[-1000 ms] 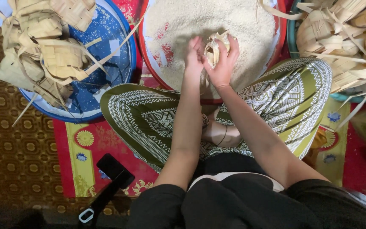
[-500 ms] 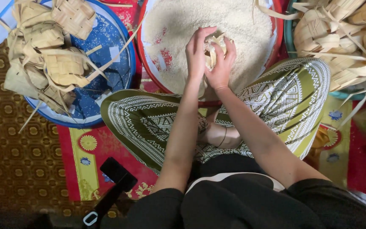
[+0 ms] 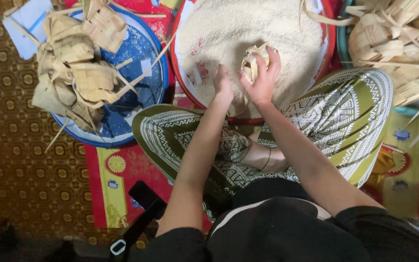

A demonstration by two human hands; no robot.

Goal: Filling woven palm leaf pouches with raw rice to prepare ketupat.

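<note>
Two hands work in the red basin [image 3: 327, 58] of rice [image 3: 229, 29]: right hand [image 3: 263, 80] grip pinching a woven pouch [image 3: 252, 62], left hand [image 3: 222, 83] grip pressed together.

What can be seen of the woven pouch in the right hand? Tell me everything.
The pouch is a small casing plaited from pale tan leaf strips, crossed in a basket weave. It looks dry and stiff, with loose strip ends sticking up at its top. It sits tilted, its opening seemingly toward the left. The right hand grips it from the right and below, fingers curled round its far side. It is held just over the white rice in the red basin. The left hand is beside it, apart, in the rice.
</note>
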